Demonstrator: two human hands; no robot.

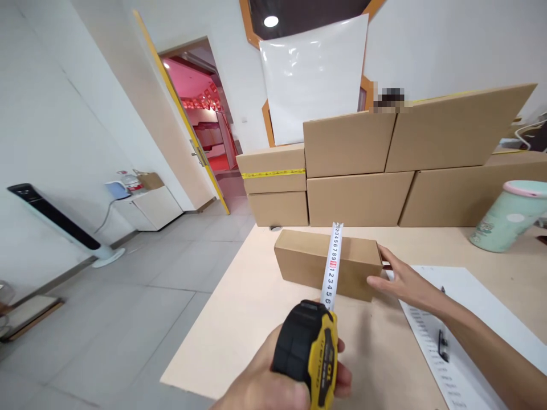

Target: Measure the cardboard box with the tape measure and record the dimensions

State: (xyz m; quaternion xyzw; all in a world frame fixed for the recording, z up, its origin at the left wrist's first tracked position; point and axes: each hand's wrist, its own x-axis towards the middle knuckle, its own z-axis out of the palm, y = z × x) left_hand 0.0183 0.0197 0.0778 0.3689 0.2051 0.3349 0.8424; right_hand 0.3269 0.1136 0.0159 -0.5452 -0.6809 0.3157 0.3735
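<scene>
My left hand (267, 378) is wrapped round a black and yellow tape measure (310, 350) in the near middle. Its white blade (331, 279) is pulled out and reaches away from me over a small brown cardboard box (303, 259), with the end a little past the far edge of the top. My right hand (399, 279) holds the box's right end, thumb on the front face and the other fingers partly hidden behind the end. The box lies on the pale table (239, 319).
Large cardboard boxes (359, 199) are stacked along the table's far side. A printed sheet (453, 285) with a black pen (443, 344) lies under my right forearm. A green tumbler (508, 216) stands at right. The table's left edge borders the floor.
</scene>
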